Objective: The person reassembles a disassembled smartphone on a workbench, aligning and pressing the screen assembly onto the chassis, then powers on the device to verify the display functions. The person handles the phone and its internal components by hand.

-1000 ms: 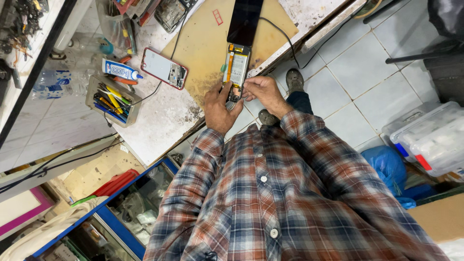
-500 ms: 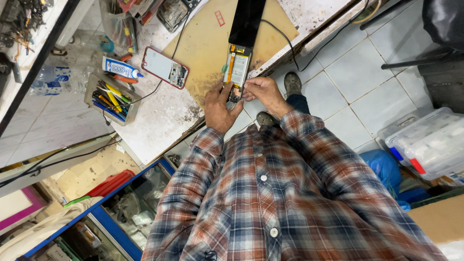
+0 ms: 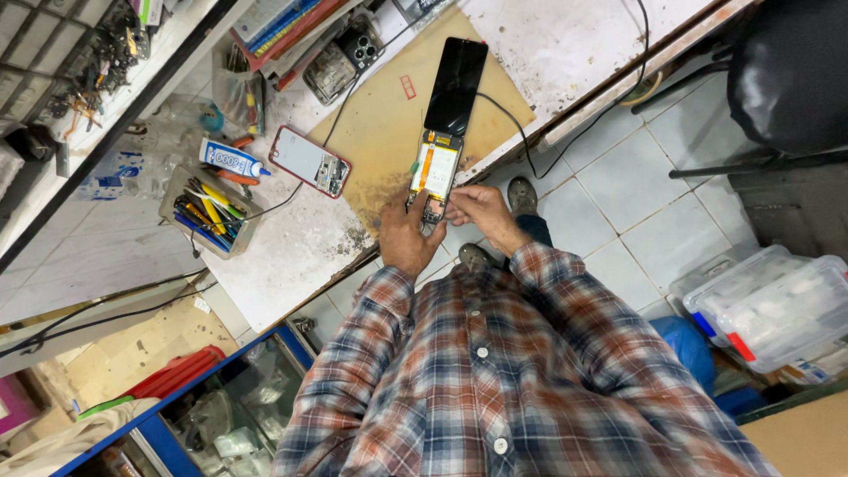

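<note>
Both hands are working at the bottom end of an opened smartphone (image 3: 435, 175) lying on a tan work mat (image 3: 380, 141) near the bench (image 3: 283, 256) edge. The left hand (image 3: 408, 240) is gripping the phone's lower left corner, thumb pressing on the frame to steady it, while the right hand (image 3: 477, 208) is pinching with its fingertips at the lower right corner; whether a small tool or part is between those fingertips is too small to tell. The phone's insides are exposed, showing an orange strip and a pale battery, and its black screen panel (image 3: 456, 85) is lying folded out at twelve o'clock from the body. This looks like disassembly work at the bottom board or connector; the next move would seem to call for a fine, steady pull or press without tugging the panel. At nine o'clock a second opened phone (image 3: 309, 161) is lying, with a tray of hand tools (image 3: 205, 212) beyond it.
</note>
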